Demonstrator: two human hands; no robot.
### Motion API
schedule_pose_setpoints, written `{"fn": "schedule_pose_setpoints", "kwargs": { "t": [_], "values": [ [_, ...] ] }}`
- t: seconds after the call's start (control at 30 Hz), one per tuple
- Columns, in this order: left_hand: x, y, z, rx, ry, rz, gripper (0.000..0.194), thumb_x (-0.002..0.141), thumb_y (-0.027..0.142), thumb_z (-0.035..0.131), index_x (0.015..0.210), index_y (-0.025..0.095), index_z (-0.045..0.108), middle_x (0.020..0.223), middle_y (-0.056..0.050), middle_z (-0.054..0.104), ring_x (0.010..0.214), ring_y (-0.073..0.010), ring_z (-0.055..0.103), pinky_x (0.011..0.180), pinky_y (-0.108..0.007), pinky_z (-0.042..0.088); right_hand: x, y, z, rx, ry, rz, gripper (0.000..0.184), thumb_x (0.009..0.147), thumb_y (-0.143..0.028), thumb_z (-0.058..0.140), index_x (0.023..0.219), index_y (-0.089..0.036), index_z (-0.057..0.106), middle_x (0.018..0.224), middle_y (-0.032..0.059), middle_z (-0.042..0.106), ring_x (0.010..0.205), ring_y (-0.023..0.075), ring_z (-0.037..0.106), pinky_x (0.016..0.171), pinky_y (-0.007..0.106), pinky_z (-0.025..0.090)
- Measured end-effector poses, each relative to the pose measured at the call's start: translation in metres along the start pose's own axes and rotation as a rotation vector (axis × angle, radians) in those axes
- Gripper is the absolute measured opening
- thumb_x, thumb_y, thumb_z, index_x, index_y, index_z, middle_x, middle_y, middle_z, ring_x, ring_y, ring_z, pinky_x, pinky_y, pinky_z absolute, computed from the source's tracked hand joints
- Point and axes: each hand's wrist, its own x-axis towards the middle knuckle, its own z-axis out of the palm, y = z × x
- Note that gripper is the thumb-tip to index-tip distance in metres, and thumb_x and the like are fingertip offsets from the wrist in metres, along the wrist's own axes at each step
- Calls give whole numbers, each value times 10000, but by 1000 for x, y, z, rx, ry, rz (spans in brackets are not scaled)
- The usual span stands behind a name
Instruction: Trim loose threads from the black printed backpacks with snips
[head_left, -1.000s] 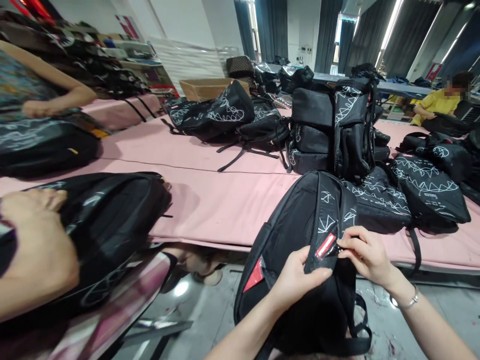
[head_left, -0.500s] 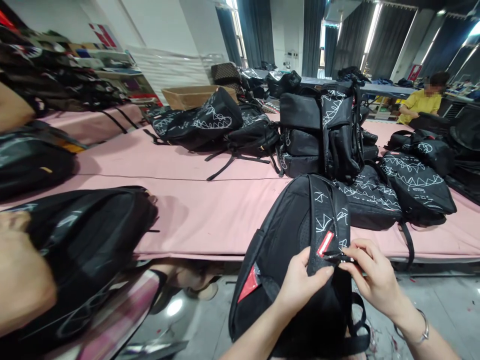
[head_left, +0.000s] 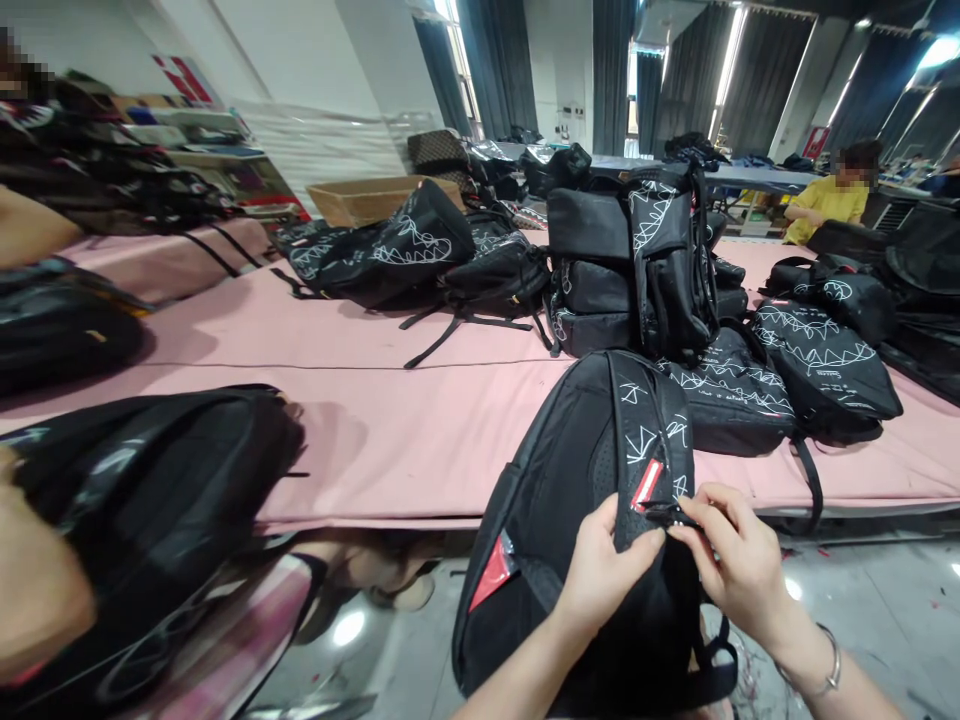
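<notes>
A black backpack (head_left: 555, 480) stands in front of me, tilted against the table edge, its strap side facing me. White line drawings and a red-and-white label (head_left: 648, 486) mark its shoulder strap (head_left: 631, 420). My left hand (head_left: 607, 570) grips the lower part of this strap, thumb on top and fingers around its edge. Just to the right, the fingertips of my right hand (head_left: 731, 545) pinch a small dark piece (head_left: 669, 513) at the strap, partly hidden and too small to name. A red triangular patch (head_left: 493, 573) shows on the pack's left side.
The pink-covered table (head_left: 390, 420) carries stacked black backpacks (head_left: 592, 225) and more packs (head_left: 821, 370) to the right. At left, a co-worker's arm (head_left: 37, 580) reaches over another backpack (head_left: 187, 470). A person in yellow (head_left: 829, 205) works farther back, right of a cardboard box (head_left: 352, 203).
The view has shifted slightly, so the scene sits a little further left. My right hand has edged closer to my left at the strap; both keep their hold.
</notes>
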Motion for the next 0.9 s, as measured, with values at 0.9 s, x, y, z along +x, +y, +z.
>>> {"fn": "schedule_pose_setpoints", "kwargs": {
  "t": [0.9],
  "values": [
    [12,-54,-35,25,167,-8,569,728,373,605,1209,118,438,1246,-106,515,1144,-201,479,1000,-298,338,-7,39,45,376,126,406,157,847,-244,510,968,-146,518,919,89,539,841,173,541,683,293,481]
  ]
}}
